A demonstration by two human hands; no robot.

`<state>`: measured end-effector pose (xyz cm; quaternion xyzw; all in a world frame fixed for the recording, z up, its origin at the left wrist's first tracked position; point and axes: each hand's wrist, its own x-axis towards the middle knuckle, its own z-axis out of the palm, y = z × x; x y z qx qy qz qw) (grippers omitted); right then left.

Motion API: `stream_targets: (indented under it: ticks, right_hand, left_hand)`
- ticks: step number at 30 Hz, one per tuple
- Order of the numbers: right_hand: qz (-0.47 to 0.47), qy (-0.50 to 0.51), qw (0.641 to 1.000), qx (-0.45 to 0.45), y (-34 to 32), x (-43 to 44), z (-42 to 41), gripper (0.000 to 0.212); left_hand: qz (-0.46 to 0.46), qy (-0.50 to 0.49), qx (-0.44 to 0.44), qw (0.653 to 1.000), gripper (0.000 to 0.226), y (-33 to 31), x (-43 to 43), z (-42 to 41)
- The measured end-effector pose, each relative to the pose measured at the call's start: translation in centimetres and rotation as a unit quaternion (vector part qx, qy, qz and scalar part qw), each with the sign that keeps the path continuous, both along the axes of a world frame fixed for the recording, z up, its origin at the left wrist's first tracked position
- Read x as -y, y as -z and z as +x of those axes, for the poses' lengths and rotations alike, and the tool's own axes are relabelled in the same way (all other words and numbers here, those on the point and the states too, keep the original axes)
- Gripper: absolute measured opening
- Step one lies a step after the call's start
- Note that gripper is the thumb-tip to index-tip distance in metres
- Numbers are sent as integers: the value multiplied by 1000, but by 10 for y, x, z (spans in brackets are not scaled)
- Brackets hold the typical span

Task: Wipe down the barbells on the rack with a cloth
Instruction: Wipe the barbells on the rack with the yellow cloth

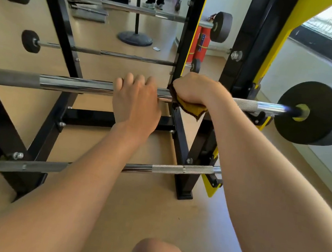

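Seemingly partway through: wiping the upper barbell point(77, 84) resting across the rack point(241, 51), right hand point(195, 89) clamped on a yellow cloth point(193, 108) wrapped round the shaft beside the right-hand upright, left hand point(137, 96) curled over the bare chrome just beside it, probably to steady. No telling wiped lengths from unwiped ones. Likely still to do: the rest of this shaft, then the lower barbell point(176, 169), untouched by either hand.
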<state>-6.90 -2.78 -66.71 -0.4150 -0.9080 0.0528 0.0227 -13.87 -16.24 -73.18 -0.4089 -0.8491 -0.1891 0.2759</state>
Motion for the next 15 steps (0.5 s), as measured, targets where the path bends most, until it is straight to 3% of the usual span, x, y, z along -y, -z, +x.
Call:
stream_targets:
  ticks: [2,5,7,11,13,15]
  right_hand:
    - [25,27,997,-68,11,1,-1,39]
    - [241,-23,938,-248,54,31,24,44]
    - [308,-111,912,-245,72,32,43,39]
    - [260,-186,925,-204,55,10,50,37]
    - [230,-104,935,-248,50,2,51,45]
    - [226,57,926,-298,50,3,49,47]
  left_hand:
    - [1,4,1,1000,5,1,1,-1]
    - [-18,4,6,1000,22,-1,2,-1]
    - [-22,0,7,1000,26,-1,1,0]
    - [-6,15,-1,1000,24,0,3,-3]
    - [0,27,-1,1000,20,0,6,-4]
    - [1,36,-1,999,18,0,6,-5]
